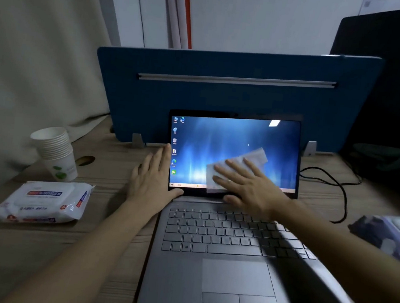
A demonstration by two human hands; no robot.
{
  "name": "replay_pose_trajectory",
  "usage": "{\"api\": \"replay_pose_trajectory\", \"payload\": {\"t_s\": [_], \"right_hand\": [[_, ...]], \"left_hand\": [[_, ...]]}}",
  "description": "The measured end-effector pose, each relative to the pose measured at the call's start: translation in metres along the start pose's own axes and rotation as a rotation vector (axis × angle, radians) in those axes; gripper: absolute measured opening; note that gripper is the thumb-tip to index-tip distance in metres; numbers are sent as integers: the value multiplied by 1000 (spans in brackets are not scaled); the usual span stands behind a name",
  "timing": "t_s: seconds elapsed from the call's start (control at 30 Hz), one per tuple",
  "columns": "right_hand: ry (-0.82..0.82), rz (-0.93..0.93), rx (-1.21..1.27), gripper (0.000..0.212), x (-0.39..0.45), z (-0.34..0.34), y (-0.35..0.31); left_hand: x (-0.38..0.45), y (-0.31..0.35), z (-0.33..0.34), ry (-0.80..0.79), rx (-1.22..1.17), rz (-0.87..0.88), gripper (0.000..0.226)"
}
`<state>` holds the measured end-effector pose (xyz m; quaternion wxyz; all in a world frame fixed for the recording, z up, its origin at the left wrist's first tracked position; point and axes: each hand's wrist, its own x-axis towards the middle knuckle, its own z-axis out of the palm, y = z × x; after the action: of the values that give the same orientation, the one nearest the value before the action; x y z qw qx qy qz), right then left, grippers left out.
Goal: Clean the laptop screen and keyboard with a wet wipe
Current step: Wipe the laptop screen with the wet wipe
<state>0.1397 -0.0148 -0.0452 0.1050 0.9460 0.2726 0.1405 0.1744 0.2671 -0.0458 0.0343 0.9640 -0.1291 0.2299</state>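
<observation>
Right hand, fingers spread and flat, presses a white wipe against the lower centre of the lit laptop screen; the wipe shows above and left of the fingertips. Left hand, fingers extended together, braces the screen's left edge, thumb at its lower corner. Keyboard lies below. Wipe pack and stacked paper cups sit at left.
</observation>
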Motion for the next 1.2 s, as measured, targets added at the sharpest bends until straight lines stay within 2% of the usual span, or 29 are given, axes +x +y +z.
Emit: {"api": "replay_pose_trajectory", "payload": {"t_s": [0.13,0.27,0.43,0.53,0.77,1.07,1.2], "right_hand": [[82,101,25,60,10,-21,26],[132,195,105,60,29,-34,20],[-3,20,25,60,4,-3,-12],[-57,-57,22,57,-10,1,-7],[7,92,36,59,0,-20,14],[-69,20,129,55,-24,0,0],[4,116,109,56,-10,-20,12]], "left_hand": [[0,2,-2,-8,12,-9,122],[-1,5,-4,-5,26,-13,123],[-2,4,-4,-6,17,-8,123],[-3,4,-3,-1,13,-5,122],[-2,4,-3,-1,13,-12,122],[-4,4,-3,-16,-8,-6,120],[-5,4,-5,-23,-4,-8,119]]}}
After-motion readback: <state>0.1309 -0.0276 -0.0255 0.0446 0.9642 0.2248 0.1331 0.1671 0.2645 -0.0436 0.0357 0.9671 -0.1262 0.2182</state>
